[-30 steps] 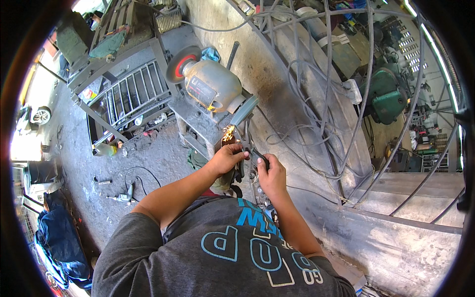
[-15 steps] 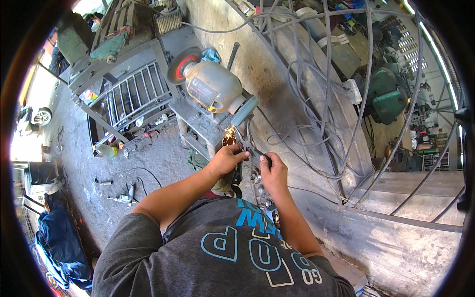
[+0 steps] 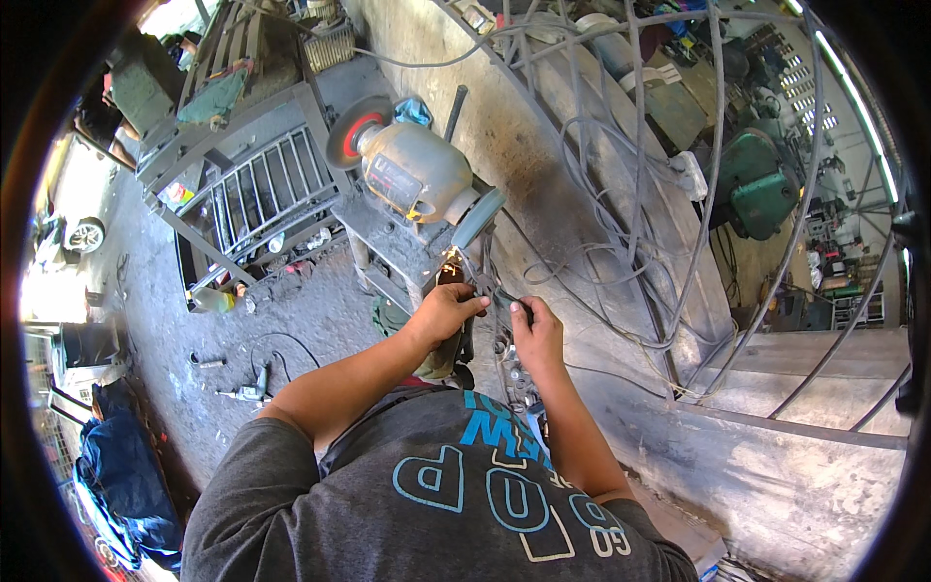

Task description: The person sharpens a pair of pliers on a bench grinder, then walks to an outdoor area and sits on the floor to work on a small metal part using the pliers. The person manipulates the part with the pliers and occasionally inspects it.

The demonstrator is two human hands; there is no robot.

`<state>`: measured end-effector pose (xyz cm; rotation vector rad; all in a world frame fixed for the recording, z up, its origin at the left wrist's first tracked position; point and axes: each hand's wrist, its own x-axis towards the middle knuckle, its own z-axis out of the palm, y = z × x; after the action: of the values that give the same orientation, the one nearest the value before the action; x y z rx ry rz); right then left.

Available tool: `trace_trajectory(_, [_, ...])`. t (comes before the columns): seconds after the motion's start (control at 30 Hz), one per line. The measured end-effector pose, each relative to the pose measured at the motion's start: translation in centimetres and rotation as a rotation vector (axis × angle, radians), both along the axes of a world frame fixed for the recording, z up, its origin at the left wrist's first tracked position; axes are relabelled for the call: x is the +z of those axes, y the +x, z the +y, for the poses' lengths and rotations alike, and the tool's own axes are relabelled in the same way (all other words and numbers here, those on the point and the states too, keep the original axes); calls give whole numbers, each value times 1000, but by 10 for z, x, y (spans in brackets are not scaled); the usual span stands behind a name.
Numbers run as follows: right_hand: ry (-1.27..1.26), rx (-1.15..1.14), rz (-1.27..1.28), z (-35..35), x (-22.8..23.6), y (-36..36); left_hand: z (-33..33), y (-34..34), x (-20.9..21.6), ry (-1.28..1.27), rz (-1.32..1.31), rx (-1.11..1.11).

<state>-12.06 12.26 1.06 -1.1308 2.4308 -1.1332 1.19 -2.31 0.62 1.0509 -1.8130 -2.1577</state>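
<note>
A bench grinder (image 3: 402,170) with a grey-yellow body stands ahead of me. Small orange sparks (image 3: 452,260) fly below the pale grey grinding wheel (image 3: 480,218) on its right end. My right hand (image 3: 539,335) is closed round the dark handle of what look like pliers (image 3: 502,293). Just left of it, my left hand (image 3: 449,312) pinches near the tool's head, close under the wheel. A thin workpiece seems to reach up from there to the wheel's lower edge, but it is too small to make out.
On the grinder's left end is a red-centred disc (image 3: 362,133). Its metal stand (image 3: 383,238) is beside a barred steel frame (image 3: 262,189). Cables (image 3: 635,257) and bent metal bars hang at the right. A power tool (image 3: 250,388) with a cord lies on the floor.
The sparks have become fewer and smaller. The pliers' handle has shifted slightly in my right hand. Both hands stay at nearly the same place below the wheel.
</note>
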Motion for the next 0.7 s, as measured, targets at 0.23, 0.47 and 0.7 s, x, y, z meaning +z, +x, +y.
trace_trajectory(0.23, [13,0,-31,0,-4,-3,-1,-1,3,-8,-42,-16])
trace_trajectory(0.47, [34,-5,-47,-1,-4,-4,-1,-1,5,-8,-47,-7])
trace_trajectory(0.7, [57,-8,-74,-1,-7,-5,-1,-2,11,-25,-69,-6])
